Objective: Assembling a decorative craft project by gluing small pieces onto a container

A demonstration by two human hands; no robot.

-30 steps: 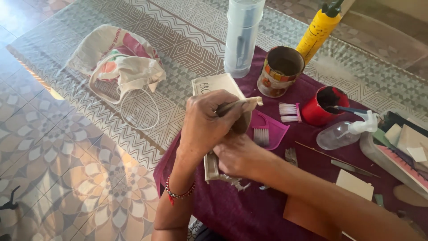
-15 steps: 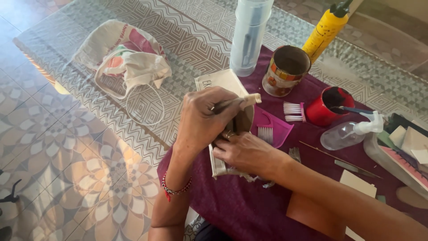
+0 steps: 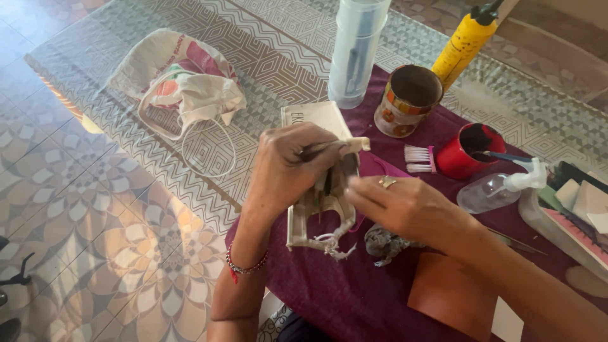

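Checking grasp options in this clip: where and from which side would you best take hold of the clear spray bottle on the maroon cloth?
Grip the spray bottle around its clear body, coming from above. It lies on its side on the maroon cloth, body toward the person and white trigger head pointing right, so the rounded middle is exposed. The red cup stands close behind and a tray sits on its right, leaving the top approach probably freest.

Near the fingers (image 3: 329, 149), a matt, frayed fabric strip (image 3: 316, 218); beneath them a matt maroon cloth (image 3: 342, 297) over the glossy patterned counter (image 3: 253, 57). Beyond the fingers stand a glossy red mug (image 3: 472, 150), a printed metal tin (image 3: 407, 101) and a translucent plastic bottle (image 3: 356, 50).
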